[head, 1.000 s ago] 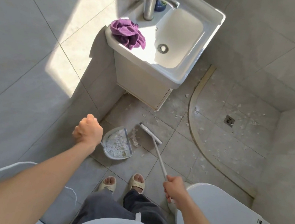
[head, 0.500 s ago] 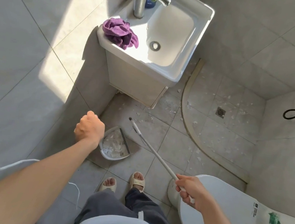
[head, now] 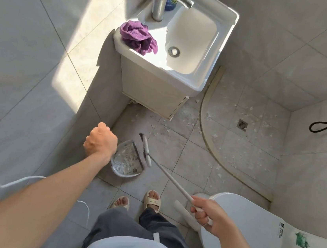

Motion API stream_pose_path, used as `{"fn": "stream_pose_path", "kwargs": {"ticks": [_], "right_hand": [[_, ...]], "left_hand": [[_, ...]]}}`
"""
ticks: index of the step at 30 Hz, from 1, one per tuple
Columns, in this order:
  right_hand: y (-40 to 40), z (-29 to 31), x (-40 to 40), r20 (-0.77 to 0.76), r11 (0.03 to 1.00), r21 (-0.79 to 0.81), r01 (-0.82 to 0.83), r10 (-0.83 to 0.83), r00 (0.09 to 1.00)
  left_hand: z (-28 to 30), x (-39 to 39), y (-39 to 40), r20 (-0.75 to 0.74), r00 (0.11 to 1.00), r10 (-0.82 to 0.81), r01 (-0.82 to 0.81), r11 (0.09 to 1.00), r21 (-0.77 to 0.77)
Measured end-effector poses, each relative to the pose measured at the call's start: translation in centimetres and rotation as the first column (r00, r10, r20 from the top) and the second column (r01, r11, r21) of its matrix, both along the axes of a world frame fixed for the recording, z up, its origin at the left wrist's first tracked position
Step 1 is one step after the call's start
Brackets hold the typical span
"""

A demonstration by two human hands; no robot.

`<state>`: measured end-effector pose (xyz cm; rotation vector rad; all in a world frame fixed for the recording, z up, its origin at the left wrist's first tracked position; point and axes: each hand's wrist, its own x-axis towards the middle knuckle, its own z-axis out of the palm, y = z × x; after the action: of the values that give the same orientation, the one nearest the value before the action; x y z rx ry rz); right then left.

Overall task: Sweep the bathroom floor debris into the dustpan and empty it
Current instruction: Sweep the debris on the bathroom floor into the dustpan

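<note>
1 dustpan (head: 126, 161), 1 broom (head: 169, 177) — L hand (head: 100, 142), R hand (head: 208, 215) gripping.

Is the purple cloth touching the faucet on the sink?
Apart. The head view shows a strip of bare white sink ledge between the purple cloth and the base of the faucet.
</note>
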<state>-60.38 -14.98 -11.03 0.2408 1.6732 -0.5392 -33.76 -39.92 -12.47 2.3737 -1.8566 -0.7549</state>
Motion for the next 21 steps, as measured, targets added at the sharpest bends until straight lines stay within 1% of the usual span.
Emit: {"fn": "stream_pose_path", "kwargs": {"ticks": [2, 8, 12, 15, 17, 19, 21], "right_hand": [[1.0, 0.8, -0.6, -0.038, 0.999, -0.036, -0.019, 0.017, 0.999], [2.1, 0.3, -0.6, -0.152, 0.997, -0.04, 0.06, -0.066, 0.986], [1.6, -1.4, 1.3, -0.212, 0.999, 0.035, 0.024, -0.016, 0.977], [1.7, -2.7, 3.9, -0.195, 0.994, 0.107, -0.009, 0.03, 0.98], [1.8, -3.3, 6.5, -0.169, 0.991, 0.129, -0.027, 0.049, 0.984], [1.8, -3.4, 9.1, -0.126, 0.993, 0.116, -0.032, 0.047, 0.991], [1.7, -2.8, 10.8, -0.05, 0.996, 0.085, 0.0, 0.004, 0.999]], "left_hand": [[0.0, 0.5, 0.3, -0.012, 1.0, -0.001, 0.001, 1.0, -0.006], [0.4, 2.0, 0.7, -0.023, 0.999, -0.031, 0.031, 0.999, 0.017], [0.9, 3.8, 1.4, 0.002, 0.997, -0.078, 0.078, 0.997, 0.015], [1.0, 4.9, 2.3, 0.008, 0.988, -0.153, 0.154, 0.988, -0.021], [0.9, 5.6, 3.0, 0.01, 0.981, -0.193, 0.193, 0.981, -0.03], [0.5, 6.3, 3.7, 0.015, 0.98, -0.2, 0.2, 0.979, -0.031], [0.0, 7.1, 4.3, 0.011, 0.983, -0.181, 0.181, 0.983, -0.038]]}}
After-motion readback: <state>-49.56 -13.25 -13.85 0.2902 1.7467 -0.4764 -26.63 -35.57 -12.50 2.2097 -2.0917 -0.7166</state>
